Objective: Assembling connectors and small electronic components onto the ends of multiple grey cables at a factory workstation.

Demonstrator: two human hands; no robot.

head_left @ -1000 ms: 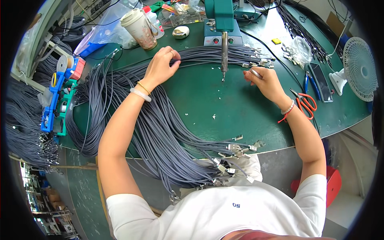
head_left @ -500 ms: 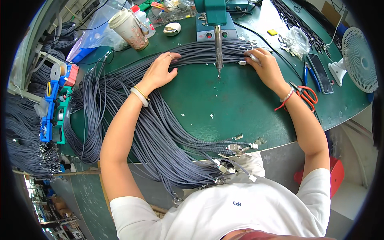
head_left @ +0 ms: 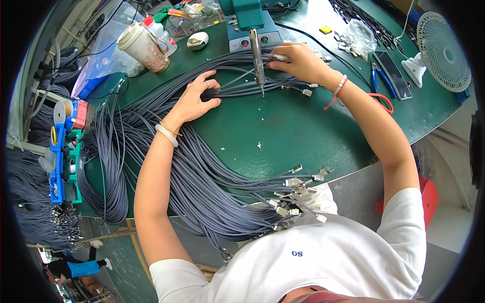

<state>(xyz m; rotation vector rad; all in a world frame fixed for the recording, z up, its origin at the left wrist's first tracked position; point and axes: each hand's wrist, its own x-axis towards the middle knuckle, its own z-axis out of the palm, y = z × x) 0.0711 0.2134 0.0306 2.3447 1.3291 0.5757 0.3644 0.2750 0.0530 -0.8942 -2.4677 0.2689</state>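
Note:
A thick bundle of grey braided cables (head_left: pixel 222 199) with metal plugs arcs over the green table; its far part runs behind a vertical metal-tipped tool (head_left: pixel 257 65). My left hand (head_left: pixel 197 98) rests on the far strands, fingers spread and thumb apart, left of the tool. My right hand (head_left: pixel 303 63) is closed on a cable, the cable's silvery end (head_left: pixel 279 58) showing at the fingertips, just right of the tool. Below this hand, other plugs (head_left: pixel 306 92) lie on the table. More plug ends (head_left: pixel 294 183) gather at the near edge.
The tool hangs from a green machine (head_left: pixel 247 14) on a base with knobs. A lidded cup (head_left: pixel 144 48) and white mouse (head_left: pixel 197 40) stand far left. Pliers (head_left: pixel 386 83), a phone (head_left: pixel 393 76) and a white fan (head_left: pixel 444 53) lie right. Coloured bins (head_left: pixel 57 161) line the left edge.
My right hand has moved left toward the tool, lifting a cable end away from the other plugs. My left hand stays on the bundle. The whole view has shifted slightly; a distant person shows lower left.

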